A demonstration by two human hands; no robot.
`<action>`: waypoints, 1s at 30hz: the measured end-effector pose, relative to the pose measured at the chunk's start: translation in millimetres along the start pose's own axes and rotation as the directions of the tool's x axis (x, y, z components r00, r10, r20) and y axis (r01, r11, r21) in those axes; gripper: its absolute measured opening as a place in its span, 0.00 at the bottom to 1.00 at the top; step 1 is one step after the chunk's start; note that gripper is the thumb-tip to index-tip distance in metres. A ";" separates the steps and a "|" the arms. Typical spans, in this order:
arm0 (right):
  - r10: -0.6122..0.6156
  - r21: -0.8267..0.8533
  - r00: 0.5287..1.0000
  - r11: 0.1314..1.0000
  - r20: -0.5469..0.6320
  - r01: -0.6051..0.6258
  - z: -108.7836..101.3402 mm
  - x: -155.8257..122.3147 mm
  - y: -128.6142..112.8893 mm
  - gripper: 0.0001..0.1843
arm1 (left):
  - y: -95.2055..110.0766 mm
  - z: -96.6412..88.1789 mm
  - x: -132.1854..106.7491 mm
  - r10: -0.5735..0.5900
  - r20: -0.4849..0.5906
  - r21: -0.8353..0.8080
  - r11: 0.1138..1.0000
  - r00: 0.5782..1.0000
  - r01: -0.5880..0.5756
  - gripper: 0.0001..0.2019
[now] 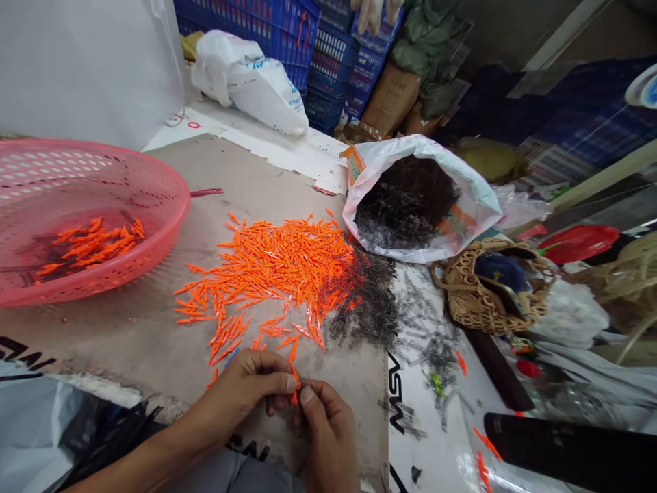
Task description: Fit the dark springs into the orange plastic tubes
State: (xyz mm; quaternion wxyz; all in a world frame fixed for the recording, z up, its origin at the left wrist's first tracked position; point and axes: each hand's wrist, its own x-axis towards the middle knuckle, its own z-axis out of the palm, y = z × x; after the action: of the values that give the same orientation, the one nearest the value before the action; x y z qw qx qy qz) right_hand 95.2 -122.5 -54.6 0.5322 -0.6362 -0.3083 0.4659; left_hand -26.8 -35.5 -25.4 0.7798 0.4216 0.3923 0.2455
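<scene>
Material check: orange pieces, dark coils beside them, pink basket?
Orange pieces: probably moulded plastic, bright opaque colour, slight gloss. Dark coils: likely fine steel wire springs, thin grey-black turns, dull sheen; coating unclear. Pink basket: looks like moulded plastic, smooth semi-gloss wall with formed perforations.

The left hand [239,394] and right hand [326,435] pinch a small orange plastic piece [295,387] between their fingertips — just beside a loose heap of orange pieces [272,274] on a cardboard sheet [123,329]. Dark metal springs [367,301] touch the heap's edge; more fill a white sack [480,205] — and a pink plastic basket [174,205] holds further orange pieces.
</scene>
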 end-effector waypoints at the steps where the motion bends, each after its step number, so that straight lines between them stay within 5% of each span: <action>1: -0.073 -0.070 0.997 0.995 -0.029 0.071 1.4 -1.4 -1.1 0.15 | -0.4 -0.7 0.1 0.001 -0.004 -0.002 1.000 1.000 -0.001 0.09; 4: -0.355 -0.287 0.930 0.904 -0.094 0.316 7.0 -7.4 -6.4 0.11 | -3.0 -2.4 0.1 -0.005 0.000 -0.041 0.999 1.000 0.005 0.09; 7: -0.473 -0.402 0.870 0.830 -0.139 0.386 12.1 -9.4 -6.5 0.12 | -5.8 -2.1 -0.5 -0.004 0.004 -0.052 0.999 1.000 0.004 0.10; 9: -0.383 -0.349 0.910 0.884 -0.159 0.311 14.4 -6.1 -0.8 0.12 | -6.9 -1.0 -1.1 0.014 -0.004 -0.036 0.999 1.000 -0.014 0.10; 11: -0.138 -0.109 0.986 0.986 -0.098 0.127 15.9 -1.0 8.8 0.14 | -7.2 0.0 -1.6 0.028 -0.008 -0.028 0.999 1.000 -0.028 0.10; 14: 0.099 0.209 0.992 0.971 0.080 -0.114 15.4 4.7 23.4 0.18 | -5.2 -0.7 -1.7 0.010 -0.031 -0.047 0.999 0.999 -0.012 0.10; 16: -0.026 0.140 1.000 0.990 0.006 0.025 10.1 7.2 27.8 0.19 | -0.7 -3.5 -0.6 -0.006 -0.060 -0.101 0.995 0.998 0.000 0.09; 18: -0.280 -0.126 0.950 0.957 -0.140 0.263 -1.0 11.6 25.3 0.17 | 6.3 -7.7 2.5 -0.006 -0.069 -0.180 0.984 0.998 -0.007 0.08; 20: -0.477 -0.412 0.857 0.832 -0.193 0.371 -16.0 19.7 16.4 0.13 | 14.3 -11.7 8.6 -0.002 -0.085 -0.237 0.971 0.996 -0.018 0.06; 22: -0.554 -0.595 0.823 0.707 -0.129 0.383 -30.1 31.0 4.3 0.11 | 21.3 -14.0 17.9 -0.002 -0.115 -0.207 0.978 0.993 -0.022 0.03; 26: -0.582 -0.787 0.812 0.479 0.047 0.389 -43.2 52.9 -14.6 0.12 | 31.6 -15.0 37.5 0.116 -0.122 0.253 0.964 0.986 -0.082 0.05; 28: -0.595 -0.836 0.801 0.405 0.065 0.369 -43.4 60.0 -18.2 0.13 | 35.6 -16.6 43.7 0.276 -0.059 0.604 0.775 0.959 -0.186 0.08; 30: -0.597 -0.858 0.799 0.373 0.068 0.352 -41.3 65.1 -19.2 0.14 | 38.0 -19.2 47.9 0.385 0.040 0.852 0.470 0.922 -0.233 0.11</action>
State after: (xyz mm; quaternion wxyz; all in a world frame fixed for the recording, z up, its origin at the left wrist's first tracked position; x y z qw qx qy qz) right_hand 159.6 -76.1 -53.4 0.3057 -0.7459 -0.5918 -0.0020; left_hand -17.1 27.5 -18.9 0.3869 0.7875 0.4384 0.1950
